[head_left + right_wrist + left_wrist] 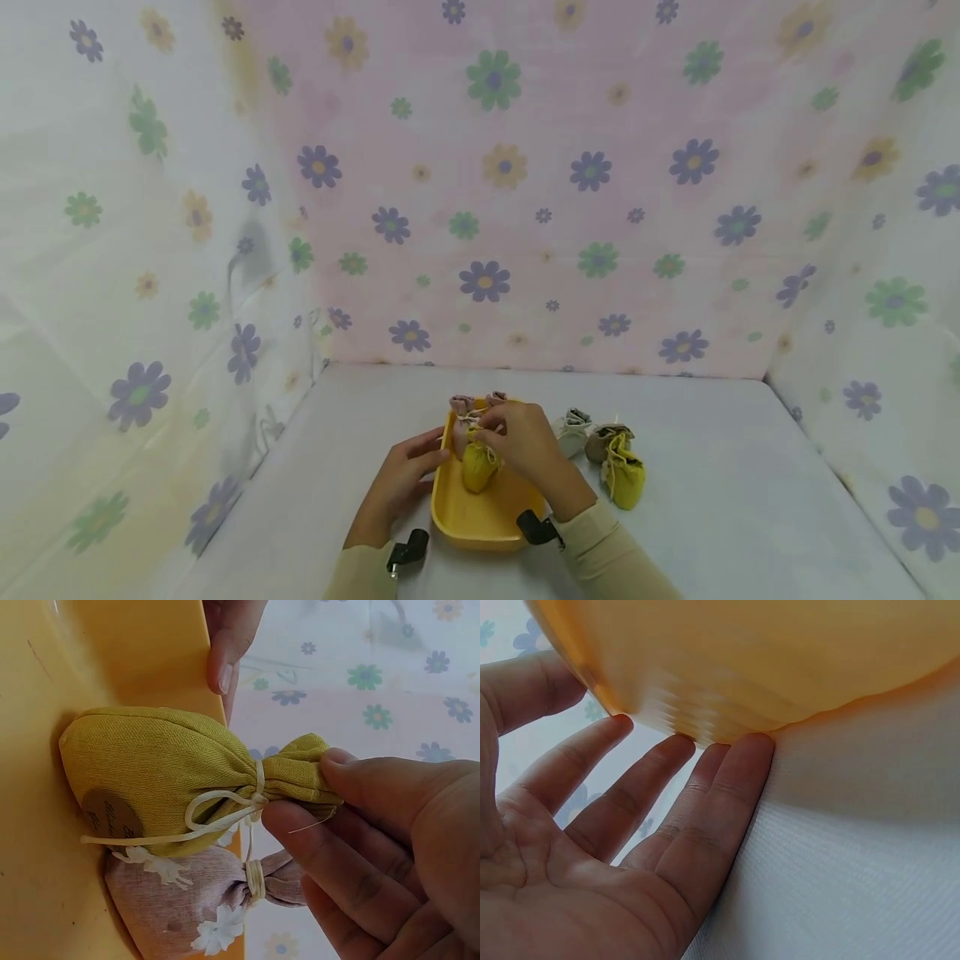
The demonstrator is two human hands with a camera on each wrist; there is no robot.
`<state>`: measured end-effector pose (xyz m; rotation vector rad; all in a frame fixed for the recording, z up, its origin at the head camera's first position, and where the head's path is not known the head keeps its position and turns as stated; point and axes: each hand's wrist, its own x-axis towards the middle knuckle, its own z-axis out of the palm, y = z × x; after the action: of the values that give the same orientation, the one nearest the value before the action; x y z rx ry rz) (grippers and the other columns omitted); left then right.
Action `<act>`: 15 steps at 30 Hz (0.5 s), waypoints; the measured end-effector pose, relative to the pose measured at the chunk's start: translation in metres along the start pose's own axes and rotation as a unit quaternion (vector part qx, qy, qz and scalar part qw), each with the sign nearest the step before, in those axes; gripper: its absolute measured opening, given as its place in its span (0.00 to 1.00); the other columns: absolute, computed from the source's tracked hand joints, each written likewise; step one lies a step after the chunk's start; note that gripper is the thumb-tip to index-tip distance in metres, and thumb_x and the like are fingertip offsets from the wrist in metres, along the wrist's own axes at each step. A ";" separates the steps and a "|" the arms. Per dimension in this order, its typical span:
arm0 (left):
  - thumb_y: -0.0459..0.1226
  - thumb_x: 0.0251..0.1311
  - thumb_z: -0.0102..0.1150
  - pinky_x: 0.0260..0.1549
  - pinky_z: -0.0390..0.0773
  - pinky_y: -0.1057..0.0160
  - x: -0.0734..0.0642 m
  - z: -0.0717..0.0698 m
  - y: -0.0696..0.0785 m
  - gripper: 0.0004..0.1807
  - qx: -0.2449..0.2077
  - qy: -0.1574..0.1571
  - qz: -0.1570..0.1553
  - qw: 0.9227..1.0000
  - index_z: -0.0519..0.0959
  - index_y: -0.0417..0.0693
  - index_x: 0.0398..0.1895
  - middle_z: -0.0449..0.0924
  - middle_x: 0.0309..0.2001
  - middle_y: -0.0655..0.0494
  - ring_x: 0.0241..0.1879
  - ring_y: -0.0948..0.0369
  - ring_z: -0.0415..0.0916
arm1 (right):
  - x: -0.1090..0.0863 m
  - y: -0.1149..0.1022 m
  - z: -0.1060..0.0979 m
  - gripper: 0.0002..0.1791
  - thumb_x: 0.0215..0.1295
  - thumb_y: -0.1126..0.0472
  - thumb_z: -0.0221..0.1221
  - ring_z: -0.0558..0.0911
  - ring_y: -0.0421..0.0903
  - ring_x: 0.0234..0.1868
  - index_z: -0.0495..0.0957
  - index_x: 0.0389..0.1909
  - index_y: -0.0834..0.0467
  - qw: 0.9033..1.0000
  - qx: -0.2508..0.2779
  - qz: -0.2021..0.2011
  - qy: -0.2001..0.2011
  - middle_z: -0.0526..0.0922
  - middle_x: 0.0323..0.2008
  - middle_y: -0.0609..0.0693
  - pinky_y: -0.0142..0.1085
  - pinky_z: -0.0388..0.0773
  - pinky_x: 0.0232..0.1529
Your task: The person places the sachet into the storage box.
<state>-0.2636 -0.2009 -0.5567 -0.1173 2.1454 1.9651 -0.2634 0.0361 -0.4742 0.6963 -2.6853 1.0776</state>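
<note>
A yellow drawstring pouch (157, 765), tied with a cream cord and bearing a round brown label, is inside the yellow tray (480, 533). My right hand (521, 442) pinches its gathered neck between thumb and fingers. Close beside it in the tray stands a pinkish pouch (180, 900) with a white flower trim, and the top of another pinkish pouch (497, 398) shows behind my right hand. On the tray's left side, my left hand (622, 825) touches the outer wall with its extended fingertips, the thumb near the rim.
Right of the tray, a white-grey pouch (573, 429), a brown pouch (600, 446) and another yellow pouch (624, 479) stand together on the white table (720, 500). Flower-printed cloth (540, 250) walls the table at the back and both sides.
</note>
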 end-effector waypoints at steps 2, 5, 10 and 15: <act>0.46 0.67 0.67 0.52 0.87 0.49 0.002 0.001 0.001 0.31 -0.001 0.000 0.003 1.000 0.74 0.56 0.73 0.72 0.73 0.43 0.64 0.46 0.78 | 0.000 0.002 0.000 0.06 0.67 0.53 0.70 0.84 0.36 0.35 0.89 0.41 0.49 1.000 -0.002 0.001 0.002 0.88 0.36 0.40 0.28 0.83 0.34; 0.46 0.67 0.67 0.52 0.87 0.49 0.003 0.001 0.001 0.31 -0.003 -0.001 0.003 1.000 0.74 0.56 0.73 0.72 0.73 0.43 0.64 0.47 0.79 | 0.001 0.002 0.001 0.06 0.67 0.53 0.70 0.84 0.36 0.35 0.89 0.41 0.49 1.000 -0.003 0.006 0.000 0.88 0.37 0.40 0.27 0.83 0.35; 0.46 0.67 0.67 0.53 0.87 0.49 0.003 0.001 0.001 0.31 -0.005 0.001 -0.001 1.000 0.75 0.56 0.73 0.72 0.73 0.43 0.64 0.46 0.79 | 0.004 0.000 0.004 0.07 0.67 0.52 0.69 0.84 0.35 0.36 0.90 0.41 0.49 1.000 0.005 0.014 -0.005 0.88 0.37 0.40 0.27 0.83 0.35; 0.46 0.66 0.68 0.53 0.86 0.49 0.000 0.001 0.001 0.31 -0.008 0.002 -0.004 1.000 0.75 0.56 0.73 0.72 0.73 0.43 0.65 0.45 0.78 | 0.004 -0.003 0.010 0.07 0.68 0.53 0.69 0.85 0.37 0.36 0.90 0.42 0.49 1.000 0.013 0.007 -0.009 0.89 0.37 0.41 0.27 0.83 0.36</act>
<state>-0.2637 -0.1994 -0.5558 -0.1333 2.1277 1.9799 -0.2656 0.0259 -0.4784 0.6954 -2.6996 1.1162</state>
